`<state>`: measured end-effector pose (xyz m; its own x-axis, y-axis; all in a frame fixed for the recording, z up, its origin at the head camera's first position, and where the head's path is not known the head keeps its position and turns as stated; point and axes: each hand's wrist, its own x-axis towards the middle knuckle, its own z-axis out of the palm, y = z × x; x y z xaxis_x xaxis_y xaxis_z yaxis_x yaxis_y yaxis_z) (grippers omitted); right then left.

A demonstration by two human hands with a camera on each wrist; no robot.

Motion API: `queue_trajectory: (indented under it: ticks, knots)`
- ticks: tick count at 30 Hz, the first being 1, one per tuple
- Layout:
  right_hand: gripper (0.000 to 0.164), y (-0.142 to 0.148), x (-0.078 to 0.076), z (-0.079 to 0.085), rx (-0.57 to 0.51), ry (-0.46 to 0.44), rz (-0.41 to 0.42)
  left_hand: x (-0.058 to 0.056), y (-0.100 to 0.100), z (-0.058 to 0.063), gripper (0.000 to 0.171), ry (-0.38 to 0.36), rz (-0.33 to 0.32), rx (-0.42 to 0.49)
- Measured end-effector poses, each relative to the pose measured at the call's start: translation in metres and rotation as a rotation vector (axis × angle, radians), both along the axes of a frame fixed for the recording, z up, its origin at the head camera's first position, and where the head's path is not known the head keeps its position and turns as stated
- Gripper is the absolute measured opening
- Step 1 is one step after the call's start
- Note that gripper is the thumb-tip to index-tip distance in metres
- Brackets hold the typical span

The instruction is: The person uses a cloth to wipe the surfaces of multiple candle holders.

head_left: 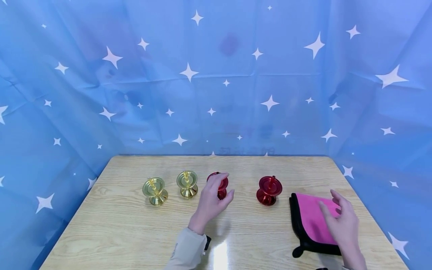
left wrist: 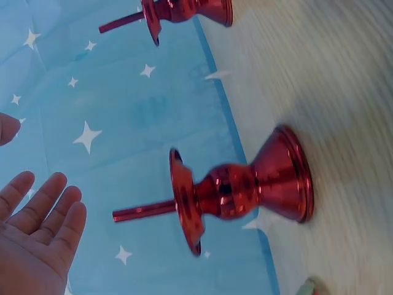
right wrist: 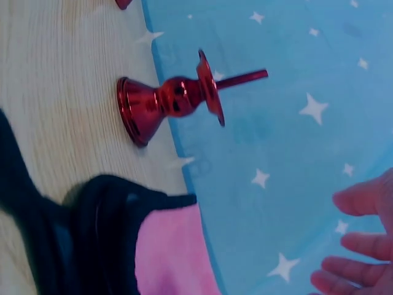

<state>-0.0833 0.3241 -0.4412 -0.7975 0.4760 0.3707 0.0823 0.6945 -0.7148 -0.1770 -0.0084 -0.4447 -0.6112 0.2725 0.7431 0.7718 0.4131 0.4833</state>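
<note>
My left hand [head_left: 210, 200] hovers by a shiny red candlestick [head_left: 223, 184], partly covering it in the head view. In the left wrist view, that candlestick [left wrist: 230, 190] stands upright with a dish and a thin stem on top. The left hand's fingers [left wrist: 46, 224] are apart from it and hold nothing. A second red candlestick [head_left: 269, 189] stands farther right. Over a pink-and-black zippered pouch [head_left: 312, 215] is my right hand [head_left: 344, 225], its fingers loosely bent and grasping nothing. The right wrist view shows these fingers [right wrist: 353, 267] well away from the red candlestick [right wrist: 178, 97].
Two gold candlesticks, one at the left [head_left: 156, 191] and one beside it [head_left: 187, 183], stand on the wooden table [head_left: 111, 228]. Behind the table's far edge hangs a blue cloth [head_left: 229, 93] with white stars, which also runs along both sides.
</note>
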Motion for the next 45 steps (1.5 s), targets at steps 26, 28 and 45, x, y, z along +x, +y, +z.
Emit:
queue_trajectory:
  ticks: [26,28,45]
  knots:
    - [0.06,0.096,0.007,-0.061,-0.056,-0.14,-0.2,0.001,0.058,-0.032,0.034,-0.395,-0.189,0.249]
    - [0.06,0.102,0.007,-0.068,-0.072,-0.13,-0.195,0.004,0.061,-0.027,0.031,-0.49,-0.187,0.281]
    - [0.052,0.055,0.024,-0.018,-0.216,-0.289,-0.199,-0.014,0.098,-0.062,0.031,-0.995,-0.247,0.49]
